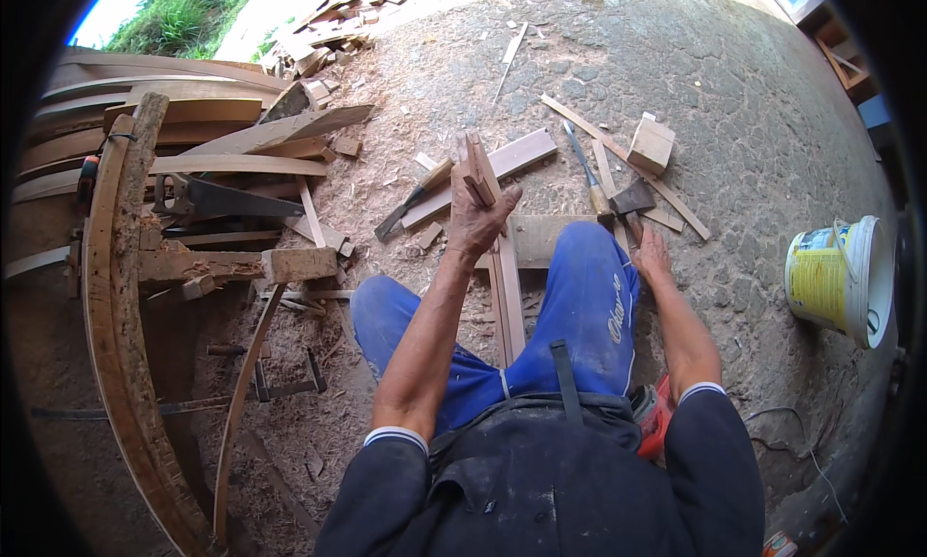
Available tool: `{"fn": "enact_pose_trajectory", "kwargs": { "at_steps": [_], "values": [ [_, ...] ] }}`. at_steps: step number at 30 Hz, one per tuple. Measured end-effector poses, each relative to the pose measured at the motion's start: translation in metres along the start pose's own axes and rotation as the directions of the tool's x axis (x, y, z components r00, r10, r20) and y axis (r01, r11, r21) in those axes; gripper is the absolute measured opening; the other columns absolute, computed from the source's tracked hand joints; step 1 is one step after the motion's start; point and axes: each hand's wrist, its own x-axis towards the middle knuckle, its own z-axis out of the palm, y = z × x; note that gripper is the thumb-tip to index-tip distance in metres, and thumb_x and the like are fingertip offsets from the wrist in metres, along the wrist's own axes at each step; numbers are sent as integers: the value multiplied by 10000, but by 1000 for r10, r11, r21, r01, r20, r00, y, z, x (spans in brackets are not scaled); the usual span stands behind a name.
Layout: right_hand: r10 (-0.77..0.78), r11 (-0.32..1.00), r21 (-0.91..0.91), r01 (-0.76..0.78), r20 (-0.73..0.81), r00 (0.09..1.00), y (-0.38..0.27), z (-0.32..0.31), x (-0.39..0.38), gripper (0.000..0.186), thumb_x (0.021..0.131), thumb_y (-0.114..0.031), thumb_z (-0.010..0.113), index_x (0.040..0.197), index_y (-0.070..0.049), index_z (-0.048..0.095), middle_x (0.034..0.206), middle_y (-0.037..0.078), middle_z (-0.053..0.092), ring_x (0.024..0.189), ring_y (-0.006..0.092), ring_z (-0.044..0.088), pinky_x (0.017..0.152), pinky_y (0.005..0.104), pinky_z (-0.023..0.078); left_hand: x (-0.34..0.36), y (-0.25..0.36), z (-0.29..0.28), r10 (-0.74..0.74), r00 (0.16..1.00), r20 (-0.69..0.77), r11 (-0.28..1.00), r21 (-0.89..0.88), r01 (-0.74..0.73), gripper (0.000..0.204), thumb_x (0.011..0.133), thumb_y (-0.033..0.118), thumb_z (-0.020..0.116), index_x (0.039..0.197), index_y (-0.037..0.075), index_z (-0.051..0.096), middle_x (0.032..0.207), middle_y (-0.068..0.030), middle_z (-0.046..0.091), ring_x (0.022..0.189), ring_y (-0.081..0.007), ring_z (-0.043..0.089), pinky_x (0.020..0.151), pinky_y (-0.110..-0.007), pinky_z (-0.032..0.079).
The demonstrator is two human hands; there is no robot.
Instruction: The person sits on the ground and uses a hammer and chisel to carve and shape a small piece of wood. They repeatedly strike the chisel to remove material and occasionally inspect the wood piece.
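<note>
My left hand [475,224] grips a long, pale reddish wooden piece [505,285], raised upright between my bent legs. My right hand [651,250], beside my right knee, is closed on the handle of a hatchet [632,198] with a dark head. Just left of that head lies a long chisel [585,165] with a wooden handle. Left of my left hand, a wide-bladed tool with a wooden handle [435,177] lies by a pale board [521,156]. A wooden block [651,144] rests above the hatchet. A wide plank [547,239] lies behind my knees.
Curved boards [227,163], a handsaw [232,198] and a rough wooden frame [116,267] crowd the left. A white and yellow bucket [821,277] lies tipped at the right, near a cable. Shavings and offcuts [323,45] cover much of the cracked ground.
</note>
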Motion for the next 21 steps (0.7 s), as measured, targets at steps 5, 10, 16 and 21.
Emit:
{"fn": "enact_pose_trajectory", "kwargs": {
  "at_steps": [5, 10, 16, 21],
  "values": [
    [-38, 989, 149, 11, 179, 983, -20, -49, 10, 519, 738, -152, 645, 1211, 26, 525, 1122, 320, 666, 1019, 473, 671, 902, 508, 535, 9, 41, -2, 184, 980, -74, 975, 136, -173, 563, 826, 95, 715, 1314, -23, 462, 1254, -222, 472, 1163, -343, 557, 1008, -432, 476],
    [-264, 874, 404, 271, -74, 962, -80, -159, -55, 505, 769, -183, 646, 1215, 22, 528, 1040, 300, 670, 966, 440, 684, 841, 510, 529, 10, 37, 5, 422, 902, -94, 826, 451, -340, 496, 812, 69, 637, 1270, -57, 493, 1195, -232, 476, 1116, -402, 550, 970, -470, 480],
    [-725, 552, 156, 819, -396, 564, -182, -275, -130, 450, 900, -65, 621, 1319, -67, 459, 971, 218, 650, 899, 419, 693, 750, 509, 538, 7, 22, -1, 369, 918, -146, 880, 373, -294, 572, 884, 108, 678, 1368, -64, 427, 1155, -195, 599, 1045, -335, 628, 953, -422, 502],
    [-860, 509, -121, 852, -21, 510, -244, -298, -145, 404, 949, -60, 597, 1329, -73, 461, 910, 182, 674, 844, 369, 715, 711, 509, 565, 6, 24, -5, 285, 959, -3, 899, 347, -266, 278, 886, 81, 690, 1148, 10, 629, 1082, -127, 683, 1013, -273, 668, 918, -403, 507]
  ]
}}
